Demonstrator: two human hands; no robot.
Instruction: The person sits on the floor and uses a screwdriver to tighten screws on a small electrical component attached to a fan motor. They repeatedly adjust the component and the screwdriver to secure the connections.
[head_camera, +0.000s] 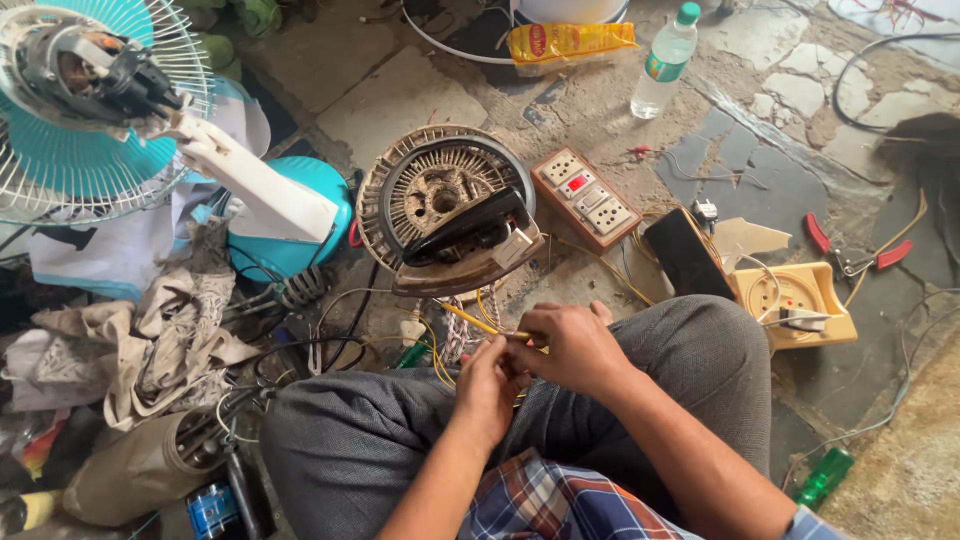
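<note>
I sit on a stone floor with my knees up in grey trousers. My right hand (572, 345) grips a yellow-handled tool (478, 321) whose tip points left toward an old clothes iron (470, 250). My left hand (487, 385) is closed just below it, pinching thin wires (437, 360) that run off toward the iron. The two hands touch each other over my lap. What the left fingers hold is mostly hidden.
A round motor housing (440, 190) lies under the iron. A teal table fan (100, 110) stands at the left. A switch and socket board (585, 198), a dark phone (686, 255), a yellow socket box (795, 300), red pliers (855, 255), a water bottle (665, 62) and rags (150, 340) lie around.
</note>
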